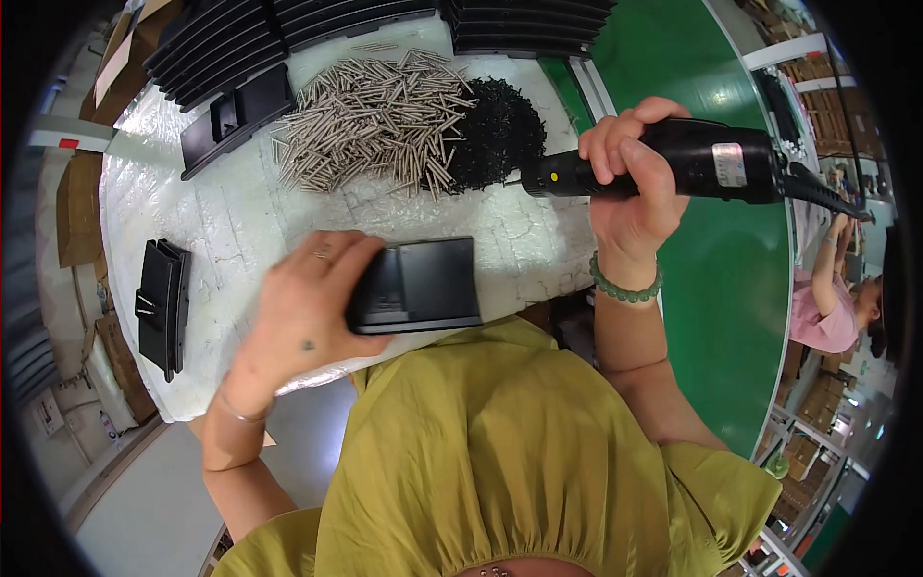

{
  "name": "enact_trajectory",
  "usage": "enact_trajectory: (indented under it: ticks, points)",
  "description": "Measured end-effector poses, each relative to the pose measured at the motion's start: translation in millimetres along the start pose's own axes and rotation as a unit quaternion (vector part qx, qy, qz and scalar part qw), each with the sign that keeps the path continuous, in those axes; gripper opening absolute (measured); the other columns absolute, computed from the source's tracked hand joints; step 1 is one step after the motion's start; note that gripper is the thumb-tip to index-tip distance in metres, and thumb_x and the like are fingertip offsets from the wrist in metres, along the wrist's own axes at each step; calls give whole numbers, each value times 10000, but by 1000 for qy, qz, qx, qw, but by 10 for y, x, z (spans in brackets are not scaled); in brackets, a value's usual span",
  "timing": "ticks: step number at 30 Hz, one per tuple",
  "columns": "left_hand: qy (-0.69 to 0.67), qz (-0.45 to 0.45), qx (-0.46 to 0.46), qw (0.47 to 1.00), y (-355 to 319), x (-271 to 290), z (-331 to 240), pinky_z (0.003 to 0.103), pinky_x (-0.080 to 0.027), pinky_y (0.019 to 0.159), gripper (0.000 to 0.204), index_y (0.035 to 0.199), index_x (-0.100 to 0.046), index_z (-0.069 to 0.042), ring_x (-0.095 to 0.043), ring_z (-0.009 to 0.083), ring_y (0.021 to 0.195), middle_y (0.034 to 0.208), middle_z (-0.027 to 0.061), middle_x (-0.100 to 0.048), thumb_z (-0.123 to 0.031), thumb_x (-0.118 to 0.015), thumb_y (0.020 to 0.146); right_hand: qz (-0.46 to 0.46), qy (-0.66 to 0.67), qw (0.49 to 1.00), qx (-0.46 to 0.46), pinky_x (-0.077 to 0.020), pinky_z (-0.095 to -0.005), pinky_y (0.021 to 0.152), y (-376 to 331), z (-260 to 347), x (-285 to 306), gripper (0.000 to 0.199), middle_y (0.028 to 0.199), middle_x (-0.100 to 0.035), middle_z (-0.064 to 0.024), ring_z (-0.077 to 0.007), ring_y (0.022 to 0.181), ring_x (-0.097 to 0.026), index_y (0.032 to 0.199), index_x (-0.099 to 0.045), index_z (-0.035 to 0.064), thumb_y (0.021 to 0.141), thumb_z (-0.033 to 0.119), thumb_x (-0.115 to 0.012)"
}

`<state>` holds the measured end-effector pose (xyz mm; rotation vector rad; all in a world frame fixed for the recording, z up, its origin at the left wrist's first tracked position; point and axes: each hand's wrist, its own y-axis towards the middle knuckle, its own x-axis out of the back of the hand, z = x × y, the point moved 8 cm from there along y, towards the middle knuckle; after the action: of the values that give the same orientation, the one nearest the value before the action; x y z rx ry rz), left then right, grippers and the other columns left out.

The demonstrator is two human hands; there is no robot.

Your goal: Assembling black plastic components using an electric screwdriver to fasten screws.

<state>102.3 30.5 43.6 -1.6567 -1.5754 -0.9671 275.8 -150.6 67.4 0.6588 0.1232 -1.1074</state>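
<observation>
Your right hand is wrapped around the driver at the upper right of the head view, its tip beside the black pile, while your left hand grips the left end of the black part near centre. You seem to be loading the tip; next likely calls for steadying the part and bringing the driver to it.

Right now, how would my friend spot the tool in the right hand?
Find the big green surface on the right. Overlapping its left side, the right hand grips the tool. Unlike the black part in the left hand, it's long, with a yellow dot and a cord.
</observation>
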Motion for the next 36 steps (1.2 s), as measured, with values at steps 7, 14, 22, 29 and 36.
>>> enact_trajectory:
  ticks: [7, 14, 22, 29, 36]
  points:
    - [-36, -128, -146, 980, 614, -74, -324, 380, -435, 816, 500, 1035, -615, -79, -526, 271, 935, 983, 66, -587, -303, -771, 616, 59, 57, 996, 38, -427, -335, 578, 31, 382, -192, 293, 629, -460, -48, -136, 516, -435, 1024, -437, 4, 737, 29, -490]
    - [-38, -177, -197, 964, 1149, -271, -297, 339, -458, 748, 137, 813, -684, -71, -548, 231, 843, 792, 22, -629, -134, -714, 695, 51, 51, 995, 73, -393, -313, 612, 67, 550, -218, 300, 630, -417, -16, -119, 525, -399, 1048, -479, 46, 750, 77, -506]
    - [-383, -137, 48, 912, 1124, -336, 233, 278, -507, 683, 142, 944, -702, -26, -620, 164, 754, 829, 83, -688, -73, -658, 818, 62, 89, 989, 104, -402, -324, 610, 101, 623, -239, 334, 600, -397, -10, -126, 491, -396, 1076, -441, 66, 749, 97, -504]
    - [-775, -53, 209, 595, 815, -607, 100, 295, -551, 831, 178, 1028, -613, -12, -622, 109, 778, 904, 64, -644, -134, -581, 903, 151, 145, 970, 120, -385, -291, 604, 48, 794, -415, 344, 611, -435, 22, -108, 516, -425, 1119, -445, 95, 781, 95, -507]
    - [-865, -37, 166, 473, 640, -689, -122, 299, -550, 809, 174, 986, -596, -27, -604, 106, 781, 876, 47, -629, -180, -589, 905, 132, 134, 975, 117, -342, -210, 582, -65, 867, -569, 296, 587, -450, 67, -47, 498, -434, 972, -444, 101, 715, 125, -590]
